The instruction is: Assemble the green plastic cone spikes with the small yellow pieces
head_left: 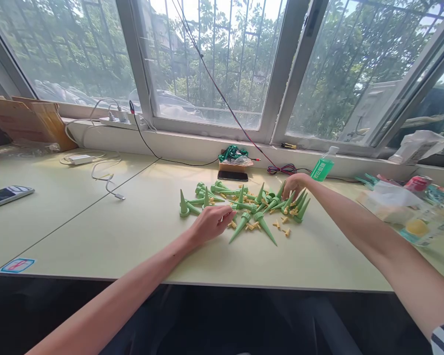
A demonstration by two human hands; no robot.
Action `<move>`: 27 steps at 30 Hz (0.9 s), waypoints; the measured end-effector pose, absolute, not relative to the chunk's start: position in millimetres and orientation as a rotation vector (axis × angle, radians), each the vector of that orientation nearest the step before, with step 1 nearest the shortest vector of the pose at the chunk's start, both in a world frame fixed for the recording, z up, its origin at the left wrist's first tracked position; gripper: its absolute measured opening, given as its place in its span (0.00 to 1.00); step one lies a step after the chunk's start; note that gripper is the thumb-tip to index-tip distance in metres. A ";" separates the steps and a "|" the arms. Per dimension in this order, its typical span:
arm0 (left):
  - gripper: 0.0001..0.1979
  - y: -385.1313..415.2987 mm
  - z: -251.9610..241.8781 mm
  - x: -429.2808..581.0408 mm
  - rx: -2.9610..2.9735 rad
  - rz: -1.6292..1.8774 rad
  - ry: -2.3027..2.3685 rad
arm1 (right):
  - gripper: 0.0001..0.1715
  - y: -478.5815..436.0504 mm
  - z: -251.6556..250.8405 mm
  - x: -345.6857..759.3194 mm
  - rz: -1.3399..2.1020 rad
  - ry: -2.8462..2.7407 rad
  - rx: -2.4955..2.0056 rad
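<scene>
Several green plastic cone spikes [244, 207] lie scattered in a pile on the pale table [133, 236], mixed with several small yellow fittings [285, 230]. My left hand [210, 223] rests at the near left edge of the pile, fingers curled and pinched near a yellow piece; what it holds is hidden. My right hand [294, 185] reaches to the far right of the pile, fingers bent down onto a green spike [279, 191].
A black phone [233, 175] and a small box with green cord [234, 157] sit behind the pile. A green bottle [323, 166] stands on the sill. Snack packets and plastic bags [410, 202] crowd the right. Cables, a charger [80, 159] and cardboard [25, 121] lie left.
</scene>
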State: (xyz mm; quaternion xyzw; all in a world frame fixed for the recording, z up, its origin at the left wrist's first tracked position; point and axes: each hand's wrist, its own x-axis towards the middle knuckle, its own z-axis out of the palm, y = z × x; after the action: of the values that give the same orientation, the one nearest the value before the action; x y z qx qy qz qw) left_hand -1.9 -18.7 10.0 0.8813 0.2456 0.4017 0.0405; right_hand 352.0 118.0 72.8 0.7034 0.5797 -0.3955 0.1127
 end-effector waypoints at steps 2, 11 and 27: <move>0.18 -18.4 9.4 -2.1 2.704 1.238 0.744 | 0.26 116.7 74.6 351.6 -1.172 1.703 2.057; 0.18 -17.0 8.0 -2.5 2.701 1.231 0.740 | 0.25 111.0 75.6 349.6 -1.219 1.665 2.069; 0.18 -17.1 7.8 -2.7 2.698 1.240 0.744 | 0.18 94.1 105.0 348.5 -1.285 1.899 2.232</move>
State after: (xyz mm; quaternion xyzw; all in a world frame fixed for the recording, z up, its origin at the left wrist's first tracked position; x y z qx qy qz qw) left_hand -2.7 -17.1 7.8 0.8806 0.2429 0.4048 0.0402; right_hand 348.5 94.1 105.0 0.6973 0.5931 -0.4014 -0.0289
